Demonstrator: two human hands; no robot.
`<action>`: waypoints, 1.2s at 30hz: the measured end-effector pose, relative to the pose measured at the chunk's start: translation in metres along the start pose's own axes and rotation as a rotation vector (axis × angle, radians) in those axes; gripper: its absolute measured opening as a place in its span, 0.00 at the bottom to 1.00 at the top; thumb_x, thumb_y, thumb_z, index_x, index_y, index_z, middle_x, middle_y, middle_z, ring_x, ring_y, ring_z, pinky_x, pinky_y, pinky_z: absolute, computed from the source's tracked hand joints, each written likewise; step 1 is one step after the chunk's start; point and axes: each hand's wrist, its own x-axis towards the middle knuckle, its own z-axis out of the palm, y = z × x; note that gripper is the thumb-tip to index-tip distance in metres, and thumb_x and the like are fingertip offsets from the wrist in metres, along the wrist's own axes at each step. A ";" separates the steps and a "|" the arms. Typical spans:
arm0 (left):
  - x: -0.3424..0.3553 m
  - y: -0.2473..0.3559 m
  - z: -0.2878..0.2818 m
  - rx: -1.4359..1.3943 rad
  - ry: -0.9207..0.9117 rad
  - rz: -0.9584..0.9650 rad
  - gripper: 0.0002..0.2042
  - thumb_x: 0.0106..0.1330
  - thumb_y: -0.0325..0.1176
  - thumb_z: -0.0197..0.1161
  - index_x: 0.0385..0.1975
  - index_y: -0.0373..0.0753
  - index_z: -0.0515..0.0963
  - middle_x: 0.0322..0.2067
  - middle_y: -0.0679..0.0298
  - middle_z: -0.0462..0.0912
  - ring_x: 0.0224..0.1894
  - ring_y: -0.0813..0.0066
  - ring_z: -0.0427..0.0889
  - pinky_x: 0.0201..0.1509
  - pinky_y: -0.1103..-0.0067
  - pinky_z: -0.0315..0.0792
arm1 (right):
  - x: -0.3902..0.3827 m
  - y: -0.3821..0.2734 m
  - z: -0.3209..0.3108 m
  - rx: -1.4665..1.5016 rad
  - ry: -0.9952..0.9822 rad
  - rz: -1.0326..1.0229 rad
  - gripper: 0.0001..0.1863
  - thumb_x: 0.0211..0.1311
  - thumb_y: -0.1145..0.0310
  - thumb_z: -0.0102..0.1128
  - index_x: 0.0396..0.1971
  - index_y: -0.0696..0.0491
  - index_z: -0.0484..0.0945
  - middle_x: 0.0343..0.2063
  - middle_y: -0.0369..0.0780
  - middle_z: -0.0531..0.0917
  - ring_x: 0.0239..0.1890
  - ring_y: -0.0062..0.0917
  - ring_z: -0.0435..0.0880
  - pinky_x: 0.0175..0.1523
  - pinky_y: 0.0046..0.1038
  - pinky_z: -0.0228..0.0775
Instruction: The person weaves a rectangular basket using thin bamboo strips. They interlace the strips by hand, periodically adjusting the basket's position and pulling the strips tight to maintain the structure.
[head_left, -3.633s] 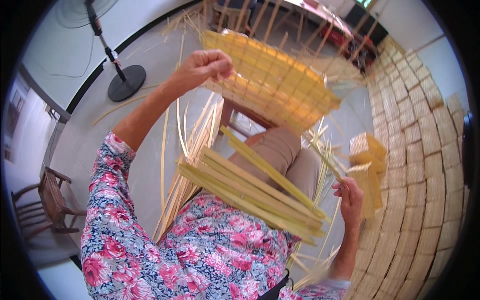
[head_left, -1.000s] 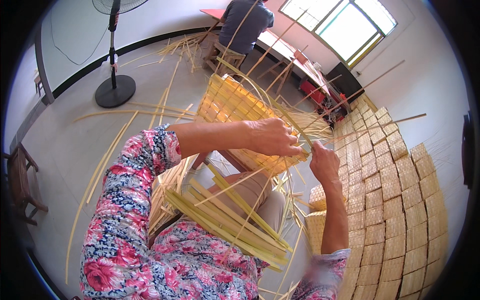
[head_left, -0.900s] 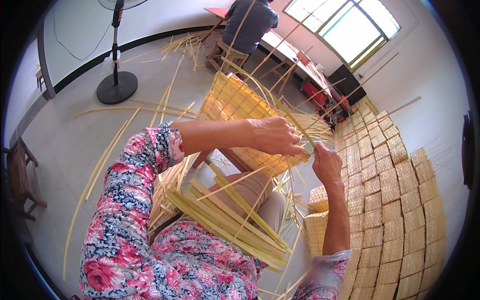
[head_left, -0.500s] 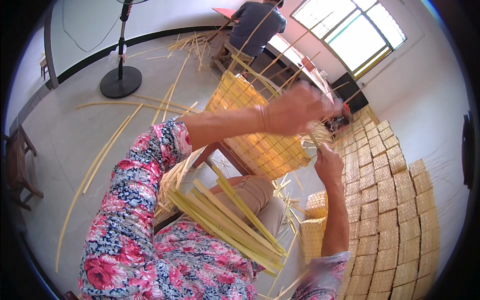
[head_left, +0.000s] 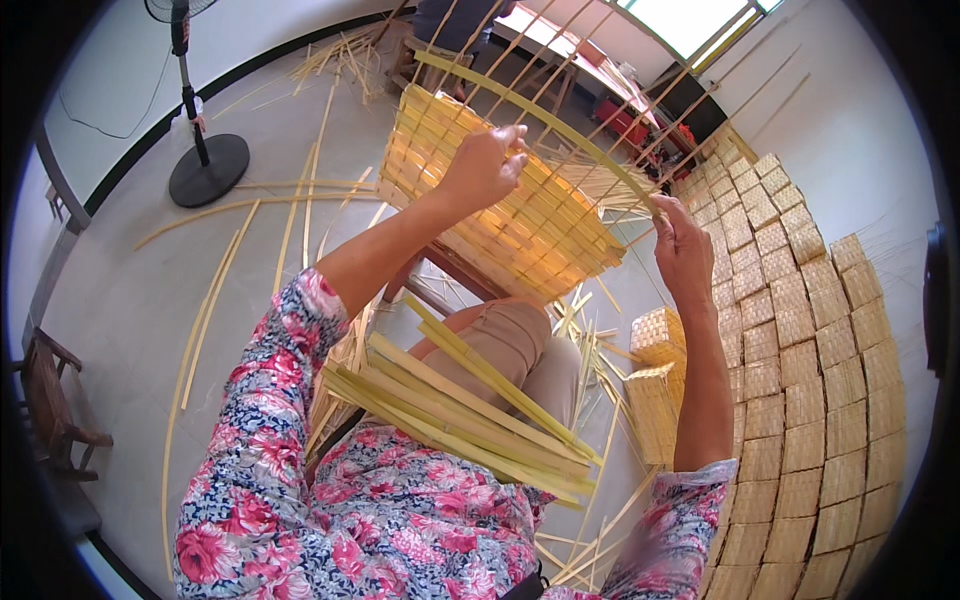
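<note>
No words, labels, brand marks, numbers or signs can be read in the head view. Any lettering on the pedestal fan is too small to tell.

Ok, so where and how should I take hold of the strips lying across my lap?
Probably grip the strips around their right ends, coming in from your right side. They fan apart at the left but draw together on the right, where the ends jut past your shirt. Your right hand is nearer, though it holds the curved strip.
</note>
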 end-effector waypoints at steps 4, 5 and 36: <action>0.018 -0.001 0.013 -0.053 -0.042 -0.021 0.10 0.66 0.29 0.61 0.44 0.33 0.81 0.38 0.55 0.86 0.31 0.68 0.87 0.31 0.75 0.77 | 0.003 0.006 0.001 0.021 0.026 -0.016 0.17 0.64 0.71 0.55 0.51 0.41 0.79 0.20 0.48 0.80 0.25 0.45 0.80 0.31 0.41 0.68; 0.021 -0.005 0.016 -0.028 -0.045 0.029 0.09 0.65 0.29 0.61 0.42 0.33 0.81 0.38 0.55 0.86 0.31 0.67 0.86 0.31 0.74 0.77 | 0.004 0.010 0.003 0.056 0.033 -0.025 0.17 0.64 0.71 0.55 0.52 0.41 0.79 0.21 0.48 0.80 0.25 0.45 0.80 0.31 0.41 0.68; 0.002 -0.018 -0.011 0.407 0.068 0.561 0.08 0.62 0.35 0.64 0.36 0.42 0.73 0.32 0.61 0.82 0.31 0.62 0.83 0.31 0.73 0.78 | -0.008 0.033 0.054 0.087 -0.141 -0.074 0.20 0.65 0.72 0.51 0.55 0.41 0.78 0.20 0.42 0.82 0.22 0.32 0.81 0.29 0.32 0.71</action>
